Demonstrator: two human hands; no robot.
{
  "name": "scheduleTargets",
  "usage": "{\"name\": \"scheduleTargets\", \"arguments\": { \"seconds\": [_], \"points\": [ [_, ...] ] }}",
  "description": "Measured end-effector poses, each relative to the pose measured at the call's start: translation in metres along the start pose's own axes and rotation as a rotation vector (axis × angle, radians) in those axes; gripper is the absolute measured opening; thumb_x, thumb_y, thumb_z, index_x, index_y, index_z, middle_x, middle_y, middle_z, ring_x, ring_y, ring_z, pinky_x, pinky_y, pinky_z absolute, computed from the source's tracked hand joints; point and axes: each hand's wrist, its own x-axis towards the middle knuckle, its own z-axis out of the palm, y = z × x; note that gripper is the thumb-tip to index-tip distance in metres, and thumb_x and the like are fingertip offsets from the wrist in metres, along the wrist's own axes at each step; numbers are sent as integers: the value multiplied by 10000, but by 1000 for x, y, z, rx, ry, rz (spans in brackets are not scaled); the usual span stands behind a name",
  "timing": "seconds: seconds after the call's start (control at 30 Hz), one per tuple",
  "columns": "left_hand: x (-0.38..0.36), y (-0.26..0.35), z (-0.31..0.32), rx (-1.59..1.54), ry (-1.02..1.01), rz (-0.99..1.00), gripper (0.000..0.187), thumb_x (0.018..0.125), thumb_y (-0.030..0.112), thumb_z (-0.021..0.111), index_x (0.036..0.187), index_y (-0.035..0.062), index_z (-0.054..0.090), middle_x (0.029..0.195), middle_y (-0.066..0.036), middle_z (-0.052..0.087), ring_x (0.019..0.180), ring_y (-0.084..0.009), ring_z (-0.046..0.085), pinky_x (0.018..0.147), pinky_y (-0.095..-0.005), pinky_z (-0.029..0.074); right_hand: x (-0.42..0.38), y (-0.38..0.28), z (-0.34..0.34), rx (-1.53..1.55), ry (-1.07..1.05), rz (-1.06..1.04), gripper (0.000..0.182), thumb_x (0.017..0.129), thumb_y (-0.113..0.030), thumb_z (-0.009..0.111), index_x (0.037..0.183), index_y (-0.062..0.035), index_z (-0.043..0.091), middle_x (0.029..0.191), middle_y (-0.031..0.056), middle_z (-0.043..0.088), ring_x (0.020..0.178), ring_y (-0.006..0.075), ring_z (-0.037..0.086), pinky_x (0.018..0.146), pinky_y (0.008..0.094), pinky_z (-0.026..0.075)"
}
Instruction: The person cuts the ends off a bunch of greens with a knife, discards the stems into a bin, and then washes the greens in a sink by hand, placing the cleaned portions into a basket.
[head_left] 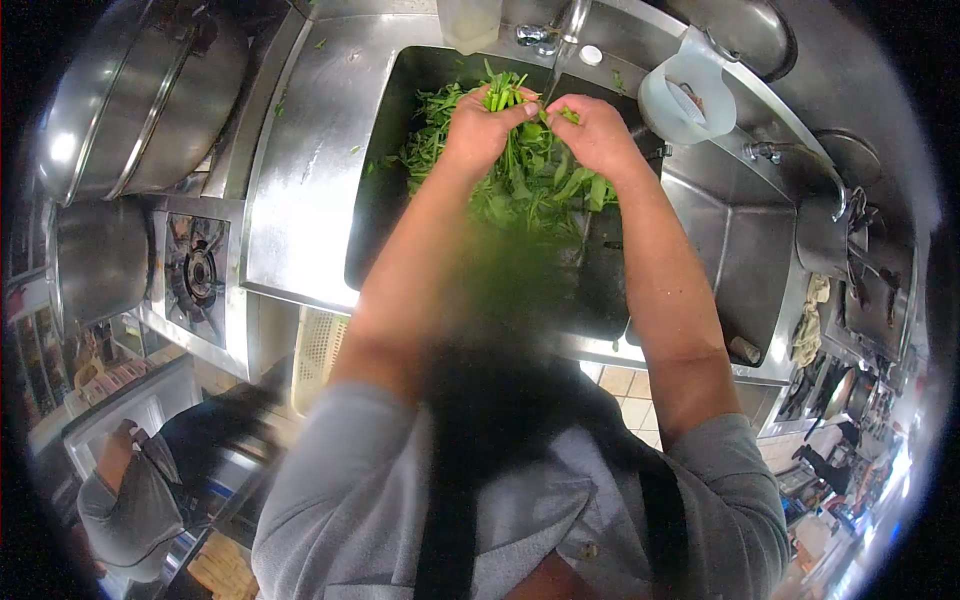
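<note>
Head view: sink (380,215) full of greens (530,185); left hand (480,125), right hand (598,132) grip closed on stems.

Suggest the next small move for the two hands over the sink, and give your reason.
Probably lower the bunch of greens back into the sink. The left hand grips the stems, the right hand pinches leaves beside it, and loose greens lie in the basin beneath the tap.

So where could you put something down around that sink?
The steel counter between the stove and the sink is bare. The right basin looks mostly free. The sink is crowded with greens and both hands, left and right.
</note>
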Motion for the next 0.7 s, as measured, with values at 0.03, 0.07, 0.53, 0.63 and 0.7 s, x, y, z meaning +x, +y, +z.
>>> {"name": "scheduleTargets", "arguments": {
  "seconds": [0.03,0.07,0.53,0.63,0.7],
  "points": [
    [-2,1,2,-1,0,-1,185,804,30,725,980,-4,679,896,-64,695,809,-134,629,753,-279,494,0,1,3,-15,54,7,263,855,-250,622,998,-34,666,755,144,637,704,206,588,709,350,477],
    [-3,3,5,8,39,-2,181,800,23,728,971,-6,678,893,-65,696,805,-133,629,749,-278,496,1,1,6,-15,53,7,263,855,-250,622,998,-34,666,755,144,637,704,206,588,709,350,477],
    [3,-18,-23,-182,225,-17,166,802,15,728,954,-18,671,846,-74,679,725,-150,610,677,-312,489,5,56,-52,810,625,314,202,852,-162,565,968,-23,656,809,59,664,701,158,560,701,283,466],
    [5,-21,-22,-223,196,-45,169,807,13,722,961,-27,665,836,-85,676,701,-164,620,641,-312,492,5,53,-60,599,544,283,232,876,-203,574,999,-23,652,837,75,672,774,152,596,728,287,475],
    [4,-15,-10,-217,189,-91,166,809,12,719,960,-29,664,833,-89,674,690,-168,623,627,-309,494,0,26,-52,232,387,217,274,893,-318,614,1013,-78,669,913,119,691,880,235,647,811,344,491]
  ]
}}
